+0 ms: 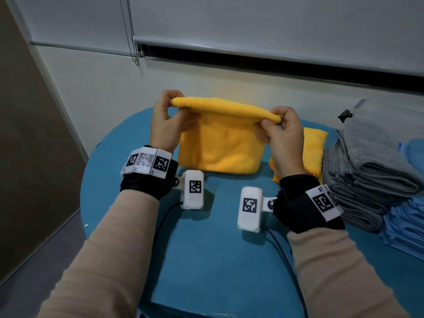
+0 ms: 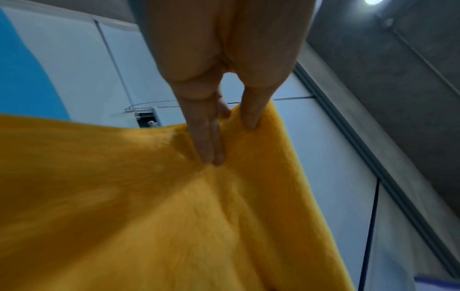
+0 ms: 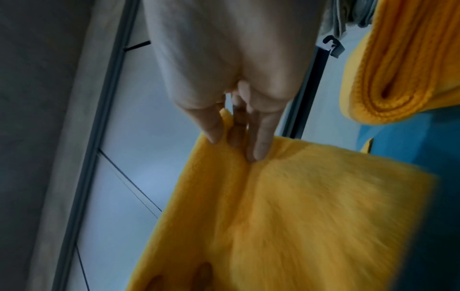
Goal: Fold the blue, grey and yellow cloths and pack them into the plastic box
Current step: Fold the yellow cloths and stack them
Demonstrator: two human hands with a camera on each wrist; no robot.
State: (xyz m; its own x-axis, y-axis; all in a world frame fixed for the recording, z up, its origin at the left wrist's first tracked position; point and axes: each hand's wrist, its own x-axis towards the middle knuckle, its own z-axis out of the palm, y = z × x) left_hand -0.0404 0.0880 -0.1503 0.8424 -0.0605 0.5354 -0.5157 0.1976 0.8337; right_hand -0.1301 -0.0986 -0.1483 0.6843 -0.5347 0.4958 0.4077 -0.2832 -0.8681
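Round blue desk [image 1: 218,260] under the arms, and over at three o'clock it's crowded: a stack of folded grey cloths [image 1: 367,180] sits just beside a second folded yellow cloth [image 1: 314,148], with a pile of folded blue cloths [image 1: 406,226] at four o'clock, touching the grey stack. Up at two o'clock, behind the grey pile, a clear plastic box [image 1: 367,104] shows its rim and a dark latch, with grey cloth in or against it; hard to tell which. A roller blind [image 1: 252,24] with a bead chain hangs along the wall at twelve o'clock. White tracker blocks and black cables ride the wrists low over the desk at six o'clock. Now the centre: the yellow cloth [image 1: 220,143] is held up above the desk at twelve o'clock, doubled over, its folded top edge stretched between the two hands and the rest hanging down, bottom edge at or near the desk top. The left hand [image 1: 167,120] pinches the eleven o'clock corner, thumb on the near side, fingers [image 2: 211,141] laid flat against the fabric. The right hand [image 1: 282,134] pinches the one o'clock corner the same way, its fingers [image 3: 259,137] pressed into the cloth with the thumb opposite. Both hands are grasping the cloth; the right forearm hides part of the second yellow cloth.
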